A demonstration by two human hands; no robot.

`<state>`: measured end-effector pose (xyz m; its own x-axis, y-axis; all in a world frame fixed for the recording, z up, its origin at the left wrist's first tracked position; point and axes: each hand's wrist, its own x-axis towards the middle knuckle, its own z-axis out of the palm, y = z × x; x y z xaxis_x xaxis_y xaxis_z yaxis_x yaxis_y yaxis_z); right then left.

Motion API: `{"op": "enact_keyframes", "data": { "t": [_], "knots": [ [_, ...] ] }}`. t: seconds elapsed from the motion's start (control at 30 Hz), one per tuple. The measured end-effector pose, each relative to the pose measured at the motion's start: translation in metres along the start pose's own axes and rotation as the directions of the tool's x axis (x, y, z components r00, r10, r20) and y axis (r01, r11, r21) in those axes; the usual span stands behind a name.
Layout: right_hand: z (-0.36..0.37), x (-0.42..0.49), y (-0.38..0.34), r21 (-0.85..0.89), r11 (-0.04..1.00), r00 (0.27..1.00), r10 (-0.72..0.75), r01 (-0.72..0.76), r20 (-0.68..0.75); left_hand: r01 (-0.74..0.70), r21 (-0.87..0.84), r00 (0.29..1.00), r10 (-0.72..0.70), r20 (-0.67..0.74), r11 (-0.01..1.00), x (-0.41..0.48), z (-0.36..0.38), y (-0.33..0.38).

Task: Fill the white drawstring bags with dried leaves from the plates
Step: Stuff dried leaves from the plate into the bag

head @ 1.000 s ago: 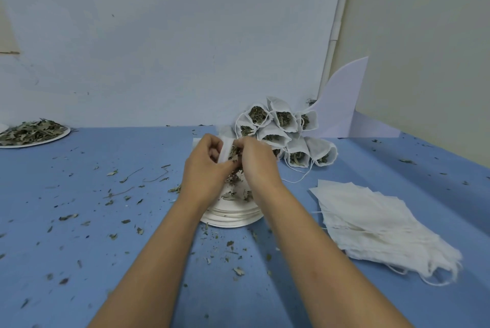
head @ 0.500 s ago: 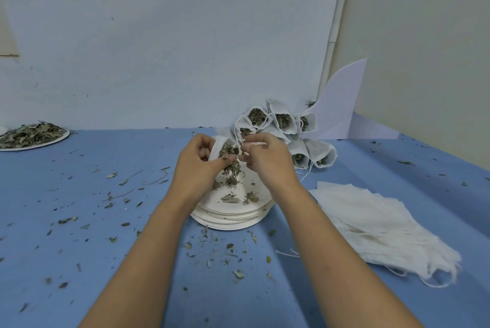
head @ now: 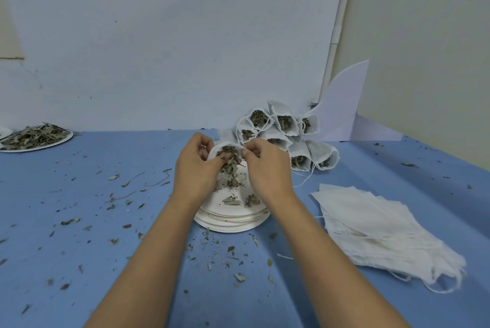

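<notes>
My left hand [head: 195,168] and my right hand [head: 266,168] hold a white drawstring bag [head: 221,146] open between them, above a stack of white plates [head: 233,217]. Dried leaves [head: 230,166] fill the bag's mouth and hang down from it toward the plate. A few leaf bits [head: 240,200] lie on the top plate. Both hands pinch the bag's rim, one on each side. Much of the bag is hidden behind my fingers.
Several filled bags [head: 281,131] lean in a pile against the wall behind the plates. A stack of flat empty bags [head: 376,224] lies at the right. A plate heaped with leaves [head: 34,138] sits at the far left. Leaf crumbs litter the blue table [head: 79,221].
My hands have spread slightly apart and the bag's mouth has opened wider, showing more leaves. The plate stack shows more beneath them than a second ago.
</notes>
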<state>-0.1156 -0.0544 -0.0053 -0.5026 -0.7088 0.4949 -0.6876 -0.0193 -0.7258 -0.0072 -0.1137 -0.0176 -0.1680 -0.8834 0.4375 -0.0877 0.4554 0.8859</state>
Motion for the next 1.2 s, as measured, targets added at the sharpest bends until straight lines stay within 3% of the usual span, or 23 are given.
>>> {"op": "enact_keyframes", "data": {
  "t": [0.17, 0.3, 0.43, 0.53, 0.63, 0.8, 0.9, 1.07, 1.2],
  "knots": [
    [0.004, -0.002, -0.004, -0.041, 0.996, 0.995, -0.073, 0.076, 0.069, -0.057, 0.139, 0.984, 0.079, -0.161, 0.989, 0.002, 0.005, 0.006],
    [0.002, -0.002, -0.004, 0.017, 0.996, 0.986, -0.092, 0.090, 0.138, -0.086, 0.240, 0.975, 0.131, -0.181, 0.967, 0.011, 0.006, 0.009],
    [-0.001, -0.001, -0.005, 0.096, 0.995, 0.976, -0.033, 0.013, 0.214, -0.164, 0.333, 0.978, 0.196, -0.065, 0.929, 0.017, 0.003, 0.003],
    [0.000, -0.002, -0.004, 0.223, 0.970, 0.981, 0.054, -0.096, 0.188, -0.173, 0.343, 0.983, 0.186, -0.006, 0.923, 0.019, -0.003, 0.000],
    [0.001, -0.002, -0.003, 0.412, 0.878, 0.963, 0.170, -0.244, 0.208, -0.109, 0.335, 0.993, 0.090, 0.071, 0.936, 0.020, -0.011, 0.000],
    [0.003, -0.001, 0.000, 0.435, 0.852, 0.955, 0.228, -0.290, 0.189, 0.110, 0.084, 0.953, -0.129, 0.273, 0.990, 0.015, -0.021, 0.009],
    [0.004, 0.001, 0.001, 0.450, 0.834, 0.946, 0.256, -0.319, 0.198, 0.211, -0.013, 0.908, -0.191, 0.373, 0.977, 0.014, -0.026, 0.015],
    [0.003, 0.000, 0.001, 0.426, 0.838, 0.937, 0.265, -0.340, 0.226, 0.027, 0.199, 0.888, -0.115, 0.445, 0.980, 0.011, -0.029, 0.014],
    [0.003, -0.001, -0.001, 0.467, 0.807, 0.925, 0.246, -0.361, 0.290, -0.088, 0.221, 0.925, -0.002, 0.380, 0.971, 0.012, -0.027, 0.007]
  ]
}}
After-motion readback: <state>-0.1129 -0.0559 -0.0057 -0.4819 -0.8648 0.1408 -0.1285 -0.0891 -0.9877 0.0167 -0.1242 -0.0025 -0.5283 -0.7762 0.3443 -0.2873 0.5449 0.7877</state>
